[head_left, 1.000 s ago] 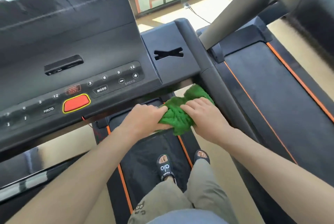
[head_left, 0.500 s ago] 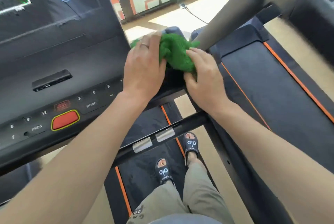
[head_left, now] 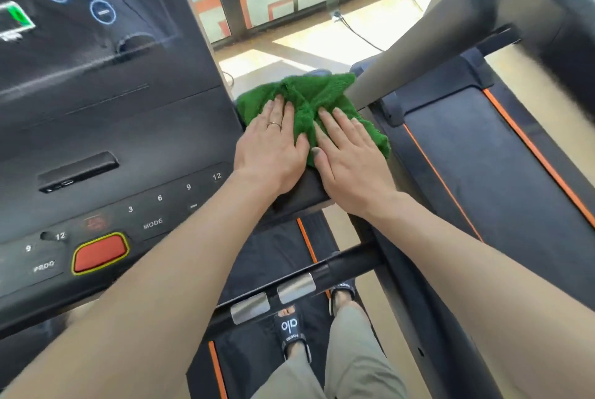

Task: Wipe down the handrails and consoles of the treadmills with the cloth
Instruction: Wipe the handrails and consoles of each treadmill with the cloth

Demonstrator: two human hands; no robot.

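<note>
Your left hand [head_left: 273, 144] and right hand [head_left: 349, 153] lie side by side, fingers straight, pressing the green cloth [head_left: 309, 102] flat on the right wing of the console [head_left: 128, 141]; neither grip closes around it.

green terry cloth [head_left: 309, 102] spread rumpled on black console [head_left: 135, 141] right wing, by handrail [head_left: 351, 261].

We see a fuzzy green terry cloth [head_left: 317, 102] on the matt black plastic console [head_left: 128, 141], whose screen [head_left: 80, 12] looks glossy, above brushed-metal grip plates [head_left: 296, 287].
</note>
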